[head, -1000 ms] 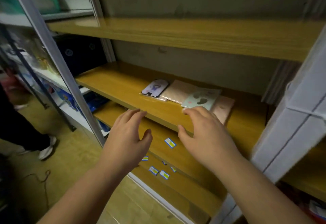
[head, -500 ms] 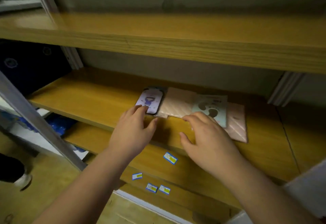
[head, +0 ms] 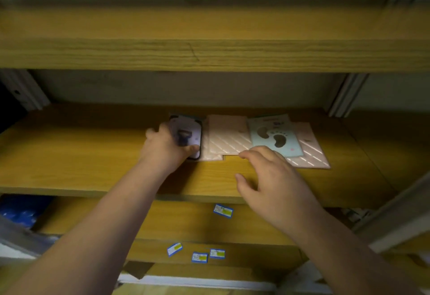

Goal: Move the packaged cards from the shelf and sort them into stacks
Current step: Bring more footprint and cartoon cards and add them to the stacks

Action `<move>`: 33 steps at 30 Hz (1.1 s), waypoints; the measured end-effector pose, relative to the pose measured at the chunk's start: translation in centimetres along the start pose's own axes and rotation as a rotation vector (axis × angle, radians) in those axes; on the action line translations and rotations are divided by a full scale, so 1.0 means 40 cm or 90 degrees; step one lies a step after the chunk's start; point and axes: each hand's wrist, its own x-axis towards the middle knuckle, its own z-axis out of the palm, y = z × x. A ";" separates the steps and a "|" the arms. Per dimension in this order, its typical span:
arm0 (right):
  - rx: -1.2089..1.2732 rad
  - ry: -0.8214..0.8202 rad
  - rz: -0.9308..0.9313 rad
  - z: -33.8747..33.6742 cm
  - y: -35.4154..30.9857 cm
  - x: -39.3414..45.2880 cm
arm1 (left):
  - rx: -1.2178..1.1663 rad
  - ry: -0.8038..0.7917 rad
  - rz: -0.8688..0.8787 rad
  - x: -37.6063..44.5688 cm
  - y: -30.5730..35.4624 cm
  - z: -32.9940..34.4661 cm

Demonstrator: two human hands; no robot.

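A pale lilac packaged card with a dark figure and black border (head: pixel 189 134) is lying beside a pink packaged card striped with white diagonal lines (head: pixel 226 140), a light blue card printed with dark footprints (head: pixel 273 137), and yellow-brown wood-grain shelf boards (head: pixel 69 152) are showing blue-edged white-and-yellow labels (head: pixel 223 211).

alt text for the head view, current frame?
A person's left hand grips a lilac packaged card on a wooden shelf, while the open right hand hovers by pink striped packs and a pale blue footprint card.
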 end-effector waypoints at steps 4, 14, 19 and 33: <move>0.001 -0.001 0.010 0.021 -0.023 0.007 | -0.199 0.024 0.057 -0.005 -0.022 -0.015; -0.108 0.068 0.263 -0.016 0.099 0.040 | -0.659 -0.175 -0.023 -0.141 -0.006 -0.038; -0.130 0.009 0.403 -0.018 0.178 0.106 | -0.711 -0.201 -0.015 -0.188 0.006 -0.017; 0.264 0.019 0.421 -0.046 0.217 0.130 | -0.767 -0.233 -0.055 -0.176 0.040 0.009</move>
